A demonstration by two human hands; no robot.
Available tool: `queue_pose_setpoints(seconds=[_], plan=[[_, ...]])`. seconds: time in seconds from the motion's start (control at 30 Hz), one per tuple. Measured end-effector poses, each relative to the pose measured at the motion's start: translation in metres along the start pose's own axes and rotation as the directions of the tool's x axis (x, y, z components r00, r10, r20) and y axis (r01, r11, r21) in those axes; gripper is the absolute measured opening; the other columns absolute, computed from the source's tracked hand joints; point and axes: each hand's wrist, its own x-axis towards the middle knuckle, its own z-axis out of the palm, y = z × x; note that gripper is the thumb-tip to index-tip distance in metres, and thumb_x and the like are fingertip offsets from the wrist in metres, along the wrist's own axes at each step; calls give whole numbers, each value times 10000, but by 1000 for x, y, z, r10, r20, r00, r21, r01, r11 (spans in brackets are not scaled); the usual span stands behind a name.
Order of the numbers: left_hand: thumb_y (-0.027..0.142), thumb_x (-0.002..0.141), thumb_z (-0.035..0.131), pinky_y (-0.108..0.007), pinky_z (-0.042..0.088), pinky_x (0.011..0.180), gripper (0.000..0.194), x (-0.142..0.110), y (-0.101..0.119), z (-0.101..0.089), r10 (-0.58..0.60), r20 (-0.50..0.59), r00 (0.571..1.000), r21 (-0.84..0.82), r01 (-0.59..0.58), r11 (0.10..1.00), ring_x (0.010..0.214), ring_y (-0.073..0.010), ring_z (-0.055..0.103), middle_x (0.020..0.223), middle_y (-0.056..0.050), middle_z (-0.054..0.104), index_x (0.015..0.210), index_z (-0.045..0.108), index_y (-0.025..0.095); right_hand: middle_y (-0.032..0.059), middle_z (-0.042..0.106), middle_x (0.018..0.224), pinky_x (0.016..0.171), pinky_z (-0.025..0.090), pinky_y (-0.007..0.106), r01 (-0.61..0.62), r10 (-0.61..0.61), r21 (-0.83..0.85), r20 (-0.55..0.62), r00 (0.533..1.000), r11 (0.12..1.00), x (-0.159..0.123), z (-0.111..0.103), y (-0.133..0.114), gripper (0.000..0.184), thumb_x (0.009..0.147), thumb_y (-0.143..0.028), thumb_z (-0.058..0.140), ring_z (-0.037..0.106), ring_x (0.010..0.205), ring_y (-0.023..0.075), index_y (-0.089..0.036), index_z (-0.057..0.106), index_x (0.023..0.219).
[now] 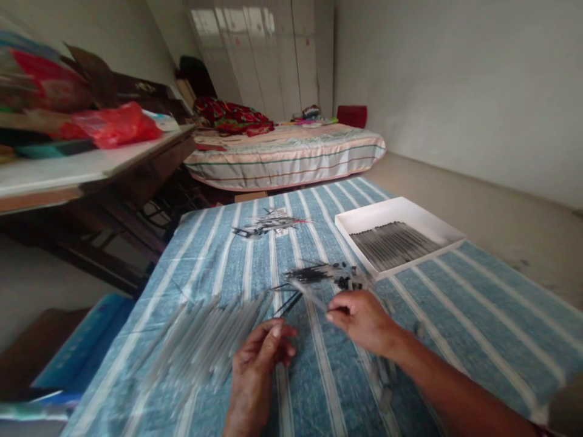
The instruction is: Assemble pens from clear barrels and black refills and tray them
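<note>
Over the blue striped cloth, one clear tube is held by its near end in the right hand, pinched between thumb and finger. The tube is tipped and blurred, and its far end is pointed at the left hand's side. The left hand is held low beside it, with the fingers curled and the thumb laid near them. Two thin black sticks are seen just past its fingertips, but whether they are touched cannot be told. To the left of that hand, many clear tubes are laid side by side in a slanted row. Just past both hands, a messy pile of black sticks is seen, with small black bits at its right end. Farther off to the right, a white box is set down, and a neat row of dark sticks is kept inside it. Near the far edge of the cloth, another loose pile is spread. Beyond that, a bed is seen.
</note>
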Motion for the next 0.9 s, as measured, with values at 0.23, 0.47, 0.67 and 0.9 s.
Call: queue_pose_setpoints(seconds=[0.23,0.47,0.67,0.9], plan=[[387,639,723,-218,419,484,246,4,0,-3,46,-51,998,148,-38,988,518,-125,530,649,-10,667,757,657,182,58,710,806,629,397,258,-367,286,-413,-245,926,834,47,-89,69,210,794,-296,521,630,773,196,-193,701,822],[407,647,684,-238,421,468,217,5,-2,-1,62,-52,997,272,-46,961,483,-142,536,615,11,663,732,652,211,70,725,821,632,415,255,-404,362,-485,-183,914,776,61,-97,93,213,757,-300,563,647,763,199,-184,727,829],[420,654,662,-226,430,463,260,10,-8,-6,54,-48,997,290,-37,956,490,-134,551,611,11,665,768,635,188,68,727,836,639,424,256,-398,385,-541,-143,912,741,61,-96,91,244,766,-329,550,653,796,209,-196,740,840],[435,659,639,-233,439,460,258,10,-8,-8,47,-21,999,353,-36,935,489,-139,560,604,4,662,742,632,191,77,718,805,604,413,260,-404,417,-584,-120,901,704,60,-97,85,285,795,-373,505,653,779,210,-202,732,799]])
